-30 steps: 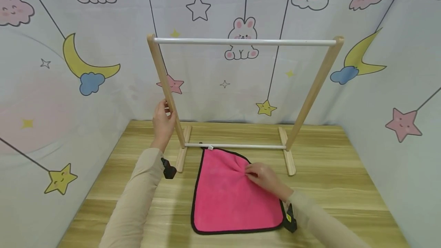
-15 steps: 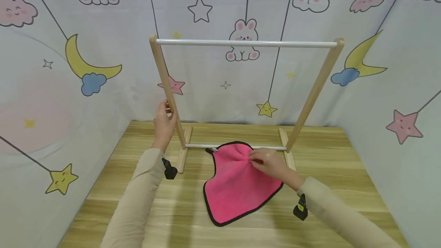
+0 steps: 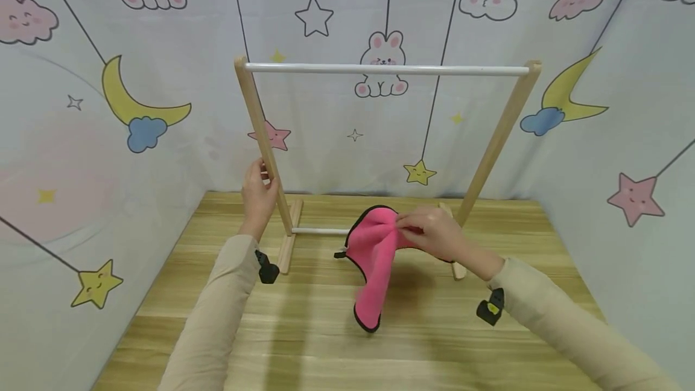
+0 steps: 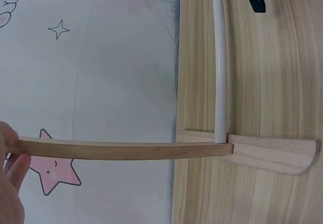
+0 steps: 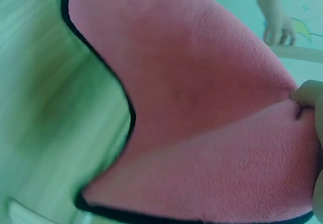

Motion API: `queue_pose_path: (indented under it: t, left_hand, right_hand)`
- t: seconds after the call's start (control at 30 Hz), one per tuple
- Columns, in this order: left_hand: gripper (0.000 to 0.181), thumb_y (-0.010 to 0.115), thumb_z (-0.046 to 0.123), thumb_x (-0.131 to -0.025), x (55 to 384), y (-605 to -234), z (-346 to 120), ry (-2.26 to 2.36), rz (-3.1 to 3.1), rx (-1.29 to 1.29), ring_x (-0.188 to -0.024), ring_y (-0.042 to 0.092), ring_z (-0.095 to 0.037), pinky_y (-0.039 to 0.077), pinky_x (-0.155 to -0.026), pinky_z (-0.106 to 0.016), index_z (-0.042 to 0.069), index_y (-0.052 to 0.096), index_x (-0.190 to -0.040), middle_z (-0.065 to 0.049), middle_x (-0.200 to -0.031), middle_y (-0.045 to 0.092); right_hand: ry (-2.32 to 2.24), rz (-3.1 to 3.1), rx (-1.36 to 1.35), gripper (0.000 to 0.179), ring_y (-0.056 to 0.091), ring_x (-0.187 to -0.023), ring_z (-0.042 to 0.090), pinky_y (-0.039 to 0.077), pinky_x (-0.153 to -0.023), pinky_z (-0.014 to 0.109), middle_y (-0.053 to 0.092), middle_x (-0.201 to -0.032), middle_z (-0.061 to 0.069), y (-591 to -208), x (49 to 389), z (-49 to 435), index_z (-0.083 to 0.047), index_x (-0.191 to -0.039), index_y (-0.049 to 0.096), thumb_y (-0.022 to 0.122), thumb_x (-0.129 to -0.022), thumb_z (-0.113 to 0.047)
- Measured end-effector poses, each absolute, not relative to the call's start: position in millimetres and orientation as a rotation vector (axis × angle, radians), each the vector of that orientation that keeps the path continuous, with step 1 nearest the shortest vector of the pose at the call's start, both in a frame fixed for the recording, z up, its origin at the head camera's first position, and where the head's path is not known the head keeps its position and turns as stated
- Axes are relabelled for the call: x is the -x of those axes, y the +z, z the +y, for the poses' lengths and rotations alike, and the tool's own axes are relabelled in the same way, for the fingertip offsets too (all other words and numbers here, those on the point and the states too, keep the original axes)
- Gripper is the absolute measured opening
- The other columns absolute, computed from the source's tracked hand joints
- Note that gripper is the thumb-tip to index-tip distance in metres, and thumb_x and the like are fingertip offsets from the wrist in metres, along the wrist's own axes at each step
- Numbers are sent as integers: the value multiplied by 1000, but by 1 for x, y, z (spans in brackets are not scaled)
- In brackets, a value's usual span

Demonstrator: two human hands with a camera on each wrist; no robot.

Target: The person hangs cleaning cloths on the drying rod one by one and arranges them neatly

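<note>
"What is at the far left?"

"My left hand [image 3: 259,195], fingers and thumb curled round the left post [image 3: 253,110] of an upright wooden stand [image 3: 326,68]. I judge that a light, steady hold suits here: enough to stop rocking, without tugging."

"And moving right?"

"A white lower bar [image 3: 320,231] runs from that post. Its right part is hidden behind the pink cloth [image 3: 374,246], which has a black edge. The cloth is a little right of centre, mostly between the posts, folded and raised at its far side. One narrow corner hangs near me over the table [image 3: 326,361]; I cannot tell whether its tip touches."

"How is it held?"

"My right hand [image 3: 431,231] pinches it, thumb and fingers together on the gathered fabric. A firm pinch should do, I think, with the cloth's right edge kept from catching on the right foot [image 3: 460,270], just beside it. The right post [image 3: 499,137] rises beyond my hand."

"Any containers?"

"None that I can see; the cloth hangs from my pinch."
</note>
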State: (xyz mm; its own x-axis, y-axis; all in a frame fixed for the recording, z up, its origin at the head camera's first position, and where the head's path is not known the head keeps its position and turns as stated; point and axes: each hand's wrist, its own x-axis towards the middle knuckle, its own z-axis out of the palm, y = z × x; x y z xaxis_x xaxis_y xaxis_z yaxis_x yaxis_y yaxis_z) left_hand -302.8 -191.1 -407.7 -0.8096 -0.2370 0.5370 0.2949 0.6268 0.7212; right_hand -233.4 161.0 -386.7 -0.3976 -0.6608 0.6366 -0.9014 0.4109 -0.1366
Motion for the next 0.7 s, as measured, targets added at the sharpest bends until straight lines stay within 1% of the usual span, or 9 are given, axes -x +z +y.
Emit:
queue_pose_path:
  t: [0.13, 0.4, 0.7]
  left_hand:
    - [39, 57, -5, -83, 302, -407, -190, -1140, -2239, 39, -91, 57, -30, 54, -76, -37, -3, 47, -121, -21, -105, 54]
    - [40, 57, -6, -83, 302, -407, -191, -1152, -2240, 44, -91, 57, -31, 54, -75, -38, -5, 47, -121, -21, -105, 53]
    - [39, 57, -4, -83, 301, -405, -190, -1136, -2244, 50, -91, 58, -31, 54, -75, -37, -4, 47, -121, -21, -105, 53]
  right_hand:
    - [633, -2174, -1308, 18, 65, -77, 19, 54, -60, 28, 69, -85, 9, -363, 235, 162, -3, -83, 72, 76, -66, 3]
    - [578, -2114, -1306, 18, 66, -75, 23, 55, -59, 30, 69, -84, 12, -321, 243, 167, 0, -81, 72, 76, -63, 5]
    - [506, -2009, -1274, 20, 65, -76, 26, 55, -64, 35, 68, -83, 15, -276, 250, 168, 3, -82, 72, 77, -62, 6]
